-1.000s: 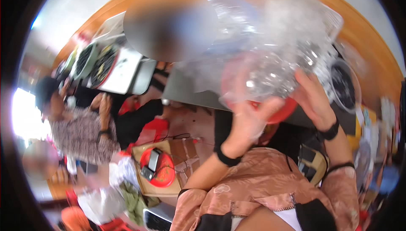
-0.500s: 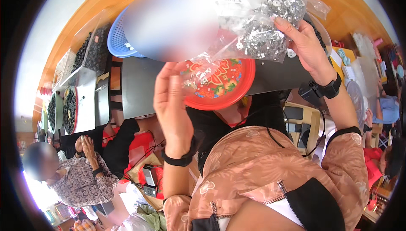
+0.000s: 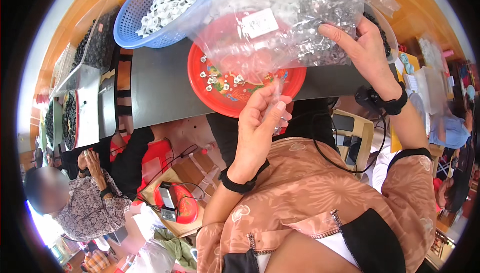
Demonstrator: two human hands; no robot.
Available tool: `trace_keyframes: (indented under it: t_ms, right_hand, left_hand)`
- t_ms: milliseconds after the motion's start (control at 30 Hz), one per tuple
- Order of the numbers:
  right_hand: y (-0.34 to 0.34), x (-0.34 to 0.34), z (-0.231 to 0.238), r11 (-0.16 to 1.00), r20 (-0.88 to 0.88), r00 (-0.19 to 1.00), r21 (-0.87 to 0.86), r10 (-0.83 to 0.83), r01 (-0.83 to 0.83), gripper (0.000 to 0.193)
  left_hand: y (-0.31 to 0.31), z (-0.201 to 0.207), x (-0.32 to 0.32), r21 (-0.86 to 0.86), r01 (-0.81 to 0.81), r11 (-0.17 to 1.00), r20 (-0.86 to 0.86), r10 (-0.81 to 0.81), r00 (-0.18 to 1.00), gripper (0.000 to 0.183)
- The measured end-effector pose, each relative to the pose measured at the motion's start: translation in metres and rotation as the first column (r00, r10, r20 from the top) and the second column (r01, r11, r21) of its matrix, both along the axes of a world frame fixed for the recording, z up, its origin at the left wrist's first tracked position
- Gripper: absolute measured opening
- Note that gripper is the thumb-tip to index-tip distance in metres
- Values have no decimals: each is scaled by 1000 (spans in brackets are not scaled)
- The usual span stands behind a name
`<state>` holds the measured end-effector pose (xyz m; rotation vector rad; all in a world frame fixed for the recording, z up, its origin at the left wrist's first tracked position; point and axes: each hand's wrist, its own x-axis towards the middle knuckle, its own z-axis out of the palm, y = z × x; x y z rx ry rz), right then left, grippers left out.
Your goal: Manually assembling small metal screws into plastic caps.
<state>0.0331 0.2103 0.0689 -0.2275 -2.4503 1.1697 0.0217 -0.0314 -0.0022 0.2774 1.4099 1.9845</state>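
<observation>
While the right hand [image 3: 369, 55] grips a clear plastic bag [image 3: 292, 43] of small metallic pieces [image 3: 326, 15], the left hand [image 3: 257, 132] pinches clear plastic near its lower edge. The bag slants over 1 red tray [image 3: 198, 83] scattered with loose pieces [image 3: 212, 80]; farther left, 1 blue basket [image 3: 131, 28] holds white parts [image 3: 172, 5].

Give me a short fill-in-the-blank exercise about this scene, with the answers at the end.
The filled end of the clear bag is gripped by the ____ hand.
The round, patterned tray below the bag is coloured ____.
The mesh basket holding pale parts is coloured ____.

Missing words: right; red; blue.
</observation>
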Motion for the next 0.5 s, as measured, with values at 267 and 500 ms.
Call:
trace_keyframes:
  t_ms: [267,500]
  right_hand:
    - [-11,2,7,999,-55,998,-37,-25,23,30]
    - [-19,8,8,984,-88,996,-171,27,-42,37]
  left_hand:
    - [1,-1,2,38,-14,999,37,13,999,37]
    - [3,-3,3,59,-29,998,55,26,998,38]
